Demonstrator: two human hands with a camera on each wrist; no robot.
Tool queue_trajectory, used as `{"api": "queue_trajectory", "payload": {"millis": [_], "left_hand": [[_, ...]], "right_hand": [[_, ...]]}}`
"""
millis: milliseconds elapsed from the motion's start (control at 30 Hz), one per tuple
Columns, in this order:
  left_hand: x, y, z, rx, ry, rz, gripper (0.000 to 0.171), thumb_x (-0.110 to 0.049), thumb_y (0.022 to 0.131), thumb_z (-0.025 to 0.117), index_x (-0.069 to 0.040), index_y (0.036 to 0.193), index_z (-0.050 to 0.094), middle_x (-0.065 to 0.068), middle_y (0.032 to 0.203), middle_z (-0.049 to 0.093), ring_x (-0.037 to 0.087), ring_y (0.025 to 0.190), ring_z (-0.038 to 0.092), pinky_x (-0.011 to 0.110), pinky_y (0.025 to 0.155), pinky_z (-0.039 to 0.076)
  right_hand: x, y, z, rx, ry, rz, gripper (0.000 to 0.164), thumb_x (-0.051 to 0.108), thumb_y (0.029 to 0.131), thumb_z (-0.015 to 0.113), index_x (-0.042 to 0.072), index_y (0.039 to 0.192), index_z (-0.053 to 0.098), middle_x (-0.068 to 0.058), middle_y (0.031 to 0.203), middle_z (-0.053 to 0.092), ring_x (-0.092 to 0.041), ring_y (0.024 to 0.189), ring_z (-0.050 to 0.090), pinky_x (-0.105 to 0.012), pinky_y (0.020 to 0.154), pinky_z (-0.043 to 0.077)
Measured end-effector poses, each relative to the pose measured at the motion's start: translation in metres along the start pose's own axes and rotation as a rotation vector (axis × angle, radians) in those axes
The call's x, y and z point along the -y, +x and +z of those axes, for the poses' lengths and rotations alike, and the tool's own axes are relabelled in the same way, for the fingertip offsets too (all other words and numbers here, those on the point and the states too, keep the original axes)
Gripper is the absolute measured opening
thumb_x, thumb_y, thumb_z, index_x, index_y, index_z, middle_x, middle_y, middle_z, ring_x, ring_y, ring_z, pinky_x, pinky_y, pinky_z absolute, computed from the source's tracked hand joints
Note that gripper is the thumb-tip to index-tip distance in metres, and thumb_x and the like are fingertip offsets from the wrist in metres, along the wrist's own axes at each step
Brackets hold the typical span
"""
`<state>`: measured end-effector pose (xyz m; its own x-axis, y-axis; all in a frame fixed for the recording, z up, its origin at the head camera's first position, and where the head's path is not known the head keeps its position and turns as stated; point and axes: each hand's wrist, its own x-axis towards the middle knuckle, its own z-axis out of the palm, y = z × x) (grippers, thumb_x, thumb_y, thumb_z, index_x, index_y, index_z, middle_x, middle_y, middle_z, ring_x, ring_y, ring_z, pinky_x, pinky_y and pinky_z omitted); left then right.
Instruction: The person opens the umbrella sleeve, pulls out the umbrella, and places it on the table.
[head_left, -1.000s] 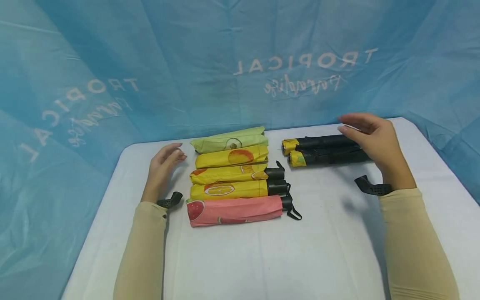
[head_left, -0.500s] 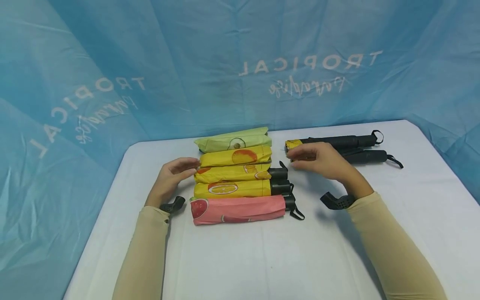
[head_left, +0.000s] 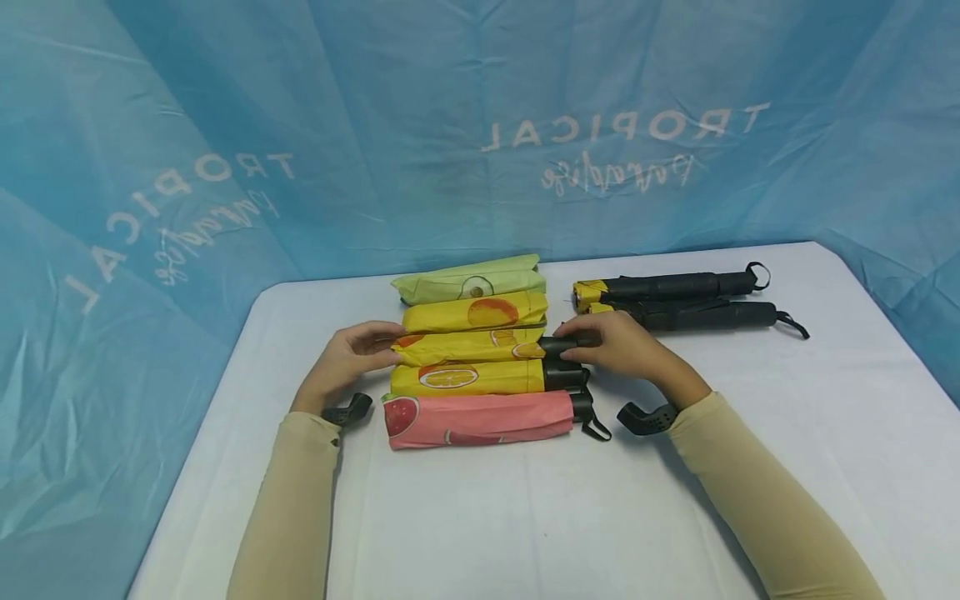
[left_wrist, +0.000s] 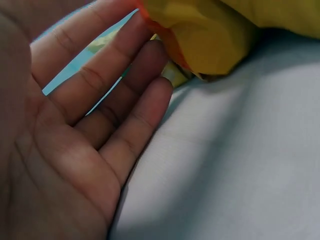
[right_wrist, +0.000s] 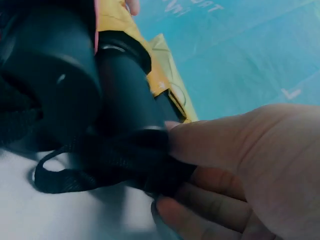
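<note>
We see thin, creased cloth on the middle yellow umbrella (head_left: 465,347), while its smooth black handle (head_left: 554,346) looks plastic. A black strap (right_wrist: 65,182) shows woven webbing; the white tablecloth (head_left: 480,525) is matt, and the far blue sheet (head_left: 375,167) wrinkled with a faint gloss.

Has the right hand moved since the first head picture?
Yes, the right hand has moved left and toward the person, against the rear black umbrella: from covering its right end in view to the handle of the middle yellow umbrella.
</note>
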<state>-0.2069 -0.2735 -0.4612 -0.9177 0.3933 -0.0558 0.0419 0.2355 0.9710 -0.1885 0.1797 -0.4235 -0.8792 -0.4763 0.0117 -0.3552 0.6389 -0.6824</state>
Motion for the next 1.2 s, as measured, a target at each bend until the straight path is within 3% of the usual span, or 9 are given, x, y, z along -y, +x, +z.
{"api": "queue_trajectory", "payload": {"millis": [433, 800, 1033, 1200], "left_hand": [[-0.003, 0.002, 0.007, 0.062, 0.076, -0.003, 0.048, -0.026, 0.09, 0.082, -0.017, 0.135, 0.067, 0.002, 0.14, 0.061, 0.02, 0.134, 0.054, 0.029, 0.108, 0.045], [-0.009, 0.007, 0.018, 0.068, 0.131, -0.042, 0.054, -0.031, 0.09, 0.082, -0.019, 0.14, 0.064, 0.001, 0.143, 0.058, 0.022, 0.126, 0.057, 0.026, 0.101, 0.05], [-0.01, 0.012, 0.023, 0.06, 0.187, -0.076, 0.05, -0.031, 0.09, 0.081, -0.023, 0.138, 0.066, 0.001, 0.141, 0.059, 0.025, 0.116, 0.058, 0.027, 0.095, 0.053], [-0.013, 0.013, 0.026, 0.039, 0.211, -0.098, 0.048, -0.029, 0.091, 0.08, -0.019, 0.136, 0.067, 0.004, 0.141, 0.059, 0.025, 0.115, 0.058, 0.027, 0.094, 0.053]], "right_hand": [[-0.014, 0.001, 0.005, 0.015, 0.085, -0.018, 0.034, 0.027, 0.091, 0.08, 0.022, 0.124, 0.074, 0.0, 0.125, 0.071, -0.018, 0.114, 0.064, -0.043, 0.091, 0.054], [-0.026, 0.001, 0.008, 0.046, 0.245, -0.029, 0.036, 0.028, 0.092, 0.079, 0.022, 0.127, 0.073, 0.001, 0.126, 0.07, -0.016, 0.114, 0.064, -0.041, 0.091, 0.054], [-0.023, 0.001, 0.012, 0.008, 0.263, -0.025, 0.035, 0.028, 0.091, 0.081, 0.019, 0.124, 0.074, 0.0, 0.124, 0.071, -0.016, 0.112, 0.067, -0.035, 0.088, 0.057], [-0.023, 0.0, 0.014, -0.045, 0.254, -0.035, 0.032, 0.029, 0.089, 0.082, 0.021, 0.12, 0.076, 0.002, 0.118, 0.073, -0.014, 0.106, 0.07, -0.031, 0.084, 0.058]]}}
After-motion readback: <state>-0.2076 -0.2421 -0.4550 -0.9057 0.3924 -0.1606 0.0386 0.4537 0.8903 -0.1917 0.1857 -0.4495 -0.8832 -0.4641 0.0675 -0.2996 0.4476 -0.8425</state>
